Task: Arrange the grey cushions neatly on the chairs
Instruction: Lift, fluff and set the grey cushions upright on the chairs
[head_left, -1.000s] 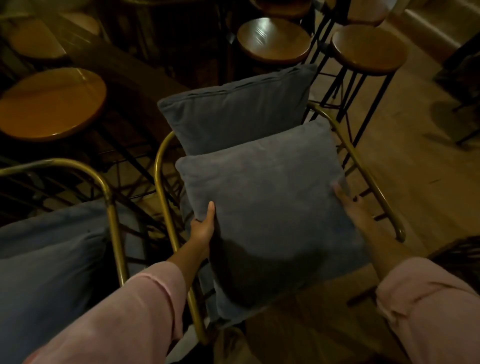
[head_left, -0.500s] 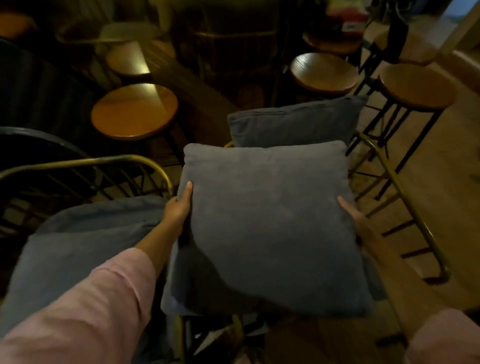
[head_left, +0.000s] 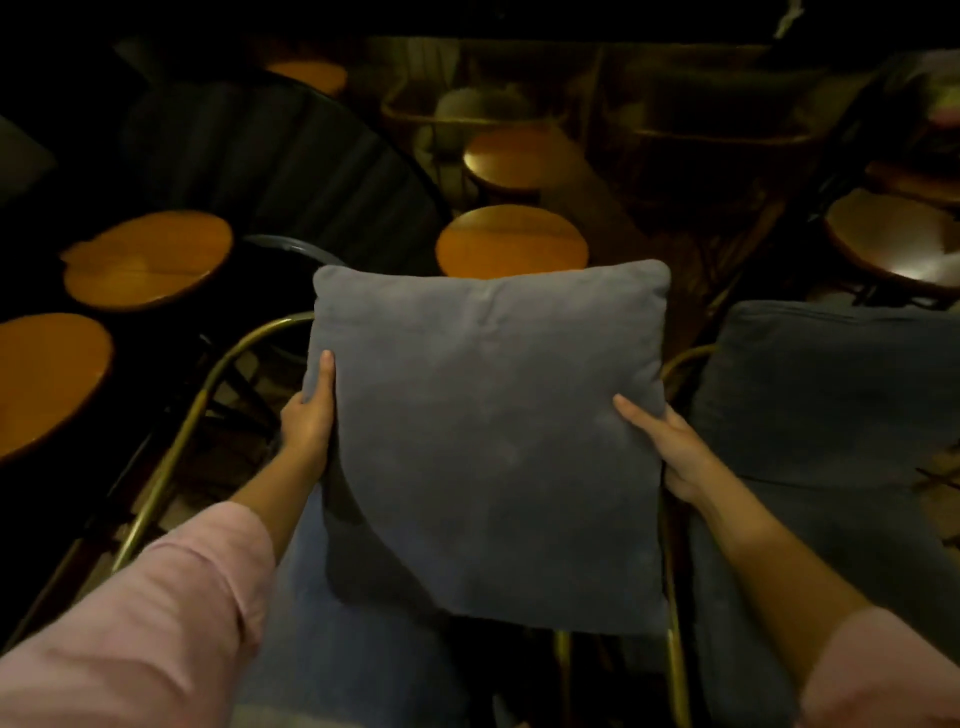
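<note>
cushion: grey cushion (head_left: 493, 441) held upright over brass-framed chair (head_left: 208, 384)
left hand (head_left: 309, 421): grip closed on its left edge
right hand (head_left: 670, 449): grip closed on its right edge

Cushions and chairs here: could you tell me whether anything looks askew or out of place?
Only one thing: a grey cushion is off its seat, held upright in the air between the left hand and right hand. The cushion on the right chair leans against its back neatly. Nothing looks spilled or damaged.
</note>
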